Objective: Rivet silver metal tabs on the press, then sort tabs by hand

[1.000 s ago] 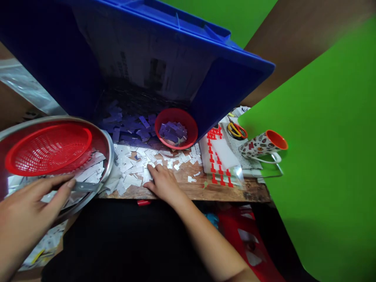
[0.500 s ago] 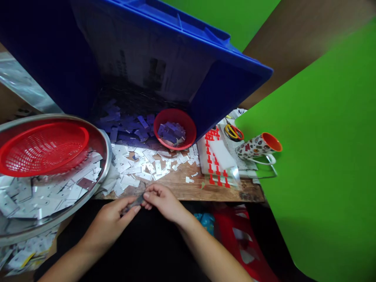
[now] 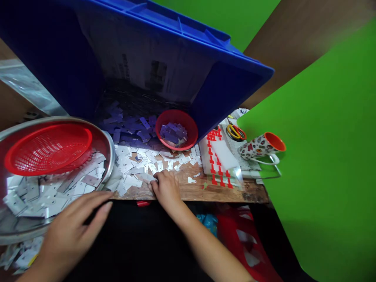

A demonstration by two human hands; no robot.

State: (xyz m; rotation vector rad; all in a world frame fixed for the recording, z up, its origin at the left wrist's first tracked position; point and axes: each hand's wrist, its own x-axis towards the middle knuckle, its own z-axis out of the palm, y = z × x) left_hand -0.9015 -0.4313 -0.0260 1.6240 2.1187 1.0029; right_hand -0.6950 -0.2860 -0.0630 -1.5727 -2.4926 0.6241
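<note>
My right hand (image 3: pixel 167 188) is at the front of the wooden table, its fingertips closed on the end of a thin flat metal piece (image 3: pixel 147 177) among the scattered ones. My left hand (image 3: pixel 78 223) is beside the near right rim of the steel basin (image 3: pixel 111 156), thumb and fingers apart. It is slightly blurred, and I see nothing held between the tips. Many flat pale pieces (image 3: pixel 53 199) with small holes lie in the basin, beneath a tilted red plastic strainer (image 3: pixel 49 150). More loose pieces (image 3: pixel 129 156) spread across the table.
A blue plastic crate (image 3: pixel 229 88) lies on its side behind the pieces. At its mouth stands a red bowl (image 3: pixel 192 135) holding pieces. To the right are a red-patterned sheet (image 3: pixel 216 166), scissors (image 3: pixel 235 131) and a patterned mug (image 3: pixel 255 147), near a green panel (image 3: pixel 329 156).
Both hands were together at the table edge around a dark grey piece. The left has swung left toward the basin; the right has moved forward to the loose pieces. The grey piece is no longer visible.
</note>
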